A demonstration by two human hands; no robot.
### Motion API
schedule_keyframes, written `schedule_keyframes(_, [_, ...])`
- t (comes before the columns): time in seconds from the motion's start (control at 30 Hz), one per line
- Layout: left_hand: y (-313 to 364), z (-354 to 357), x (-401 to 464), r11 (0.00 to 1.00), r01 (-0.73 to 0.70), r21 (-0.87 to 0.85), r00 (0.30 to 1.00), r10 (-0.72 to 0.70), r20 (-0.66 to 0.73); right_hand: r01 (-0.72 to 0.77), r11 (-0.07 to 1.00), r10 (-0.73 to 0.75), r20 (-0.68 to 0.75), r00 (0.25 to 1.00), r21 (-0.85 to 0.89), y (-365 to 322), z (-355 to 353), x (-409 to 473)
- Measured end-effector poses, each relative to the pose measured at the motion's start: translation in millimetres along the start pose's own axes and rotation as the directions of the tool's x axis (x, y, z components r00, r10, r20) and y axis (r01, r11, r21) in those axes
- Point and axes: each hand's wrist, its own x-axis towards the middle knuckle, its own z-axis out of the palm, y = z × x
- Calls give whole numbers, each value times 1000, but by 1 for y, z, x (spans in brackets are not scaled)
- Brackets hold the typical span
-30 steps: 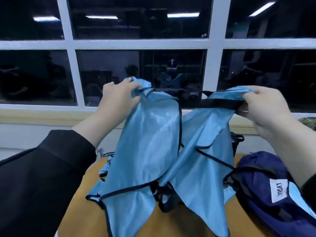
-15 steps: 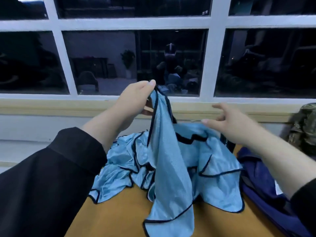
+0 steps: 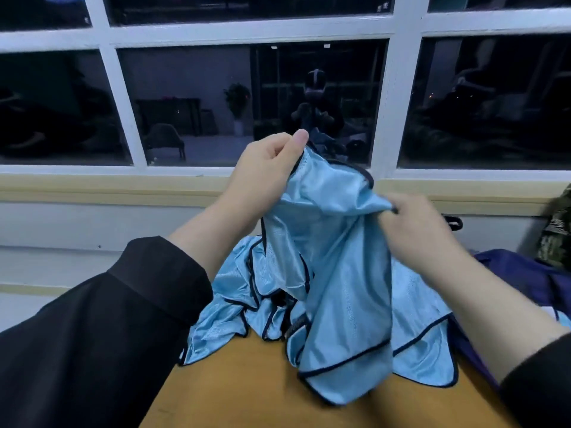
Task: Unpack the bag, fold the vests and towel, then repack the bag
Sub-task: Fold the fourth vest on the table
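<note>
A light blue vest point(image 3: 336, 261) with dark piping hangs over the wooden table point(image 3: 247, 393). My left hand point(image 3: 265, 171) pinches its top edge, raised in front of the window. My right hand point(image 3: 417, 223) grips another part of the same vest a little lower and to the right. More blue vest cloth point(image 3: 234, 291) lies crumpled on the table under it. The dark blue bag point(image 3: 525, 276) lies at the right, partly behind my right forearm. No towel can be made out.
A white-framed window point(image 3: 389, 97) and a yellowish sill point(image 3: 108, 188) run behind the table. A camouflage-patterned item point(image 3: 556, 230) sits at the far right edge. A black strap loop point(image 3: 452, 222) shows beyond my right hand.
My right hand, open and reaching half a second ago, now grips the vest. A second ago both hands held it stretched wide; now they hold it closer together and lower.
</note>
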Motion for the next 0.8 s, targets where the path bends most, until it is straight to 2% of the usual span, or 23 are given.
schedule_keyframes(0.03, [0,-5,0,999,-26,31,998,24,58,0,1000,1,-39,999,19,-1,-8,6])
schedule_keyframes(0.1, [0,-11,0,990,-57,132,966,21,259,5,996,6,-124,992,88,0,-20,20])
schedule_keyframes(0.17, [-4,-14,2,912,-133,389,911,-42,409,31,991,0,-228,974,131,0,-30,31])
schedule_keyframes(0.2, [-8,-15,4,852,-160,499,898,-85,432,38,988,3,-269,963,148,0,-36,35])
schedule_keyframes(0.27, [-18,-16,4,789,-117,604,914,-152,375,20,983,36,-299,954,182,-2,-49,39])
schedule_keyframes(0.33, [-29,-23,5,793,1,609,954,-184,237,-3,979,67,-308,949,203,0,-57,40])
schedule_keyframes(0.43, [-45,-33,6,807,165,566,966,-249,73,-42,962,138,-347,928,269,9,-63,43])
schedule_keyframes(0.5, [-51,-36,5,850,296,436,946,-323,-13,-99,929,225,-331,917,357,14,-65,43])
schedule_keyframes(0.57, [-48,-35,3,892,445,83,893,-449,31,-160,907,287,-296,911,390,18,-63,43])
schedule_keyframes(0.6, [-44,-33,2,862,495,-109,868,-486,96,-194,905,307,-265,914,379,20,-61,41])
schedule_keyframes(0.7, [-22,-29,3,736,499,-457,864,-463,198,-260,914,284,-34,958,310,26,-49,37])
schedule_keyframes(0.77, [-7,-25,6,688,476,-547,875,-433,217,-280,944,258,140,956,174,25,-40,32])
schedule_keyframes(0.8, [0,-23,8,679,473,-561,877,-426,223,-250,967,238,158,958,54,21,-35,26])
